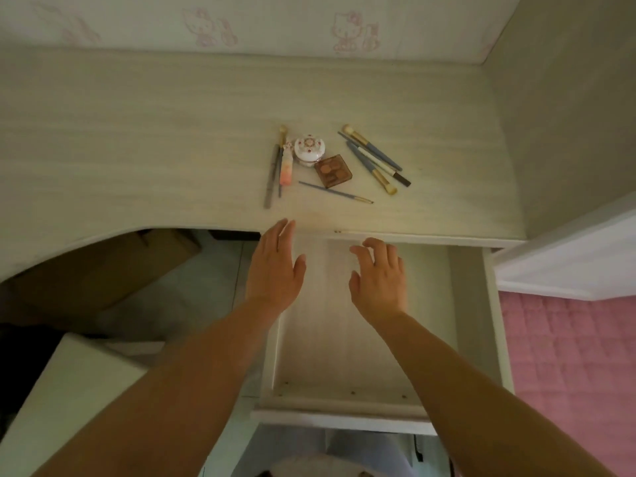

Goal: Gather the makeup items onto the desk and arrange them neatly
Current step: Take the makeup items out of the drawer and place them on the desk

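Drawer (468, 304) pulled out below both forearms; what shows of its floor holds nothing, though the part under the desk edge is hidden.

Left hand (275, 270) over the drawer's left wall, fingers straight and together, tips reaching to the desk (137, 149) edge. Holds nothing.

Right hand (378, 277) over the drawer floor, fingers loosely curled and slightly apart, thumb out to the side. Also holds nothing. The two hands are near each other but apart.

Just beyond the left fingertips: a thin blue liner brush (335, 192) lying crosswise. Past it, a brown eyeshadow palette (333, 171) and, touching or nearly touching it, a round floral compact (309, 149). To the left of the compact, a peach tube (286, 168) and slim grey pencils (272, 177), roughly parallel. Beyond the right hand and slightly to its right: a loose cluster of blue-handled brushes (373, 156), crossing one another at angles.

Progress, as judged: gathering looks done or close to it, with items out on the desk and nothing visible in the drawer. Arranging remains: the brushes lie skewed, the liner brush strays, and the groups are not lined up. The drawer is yet to be closed.
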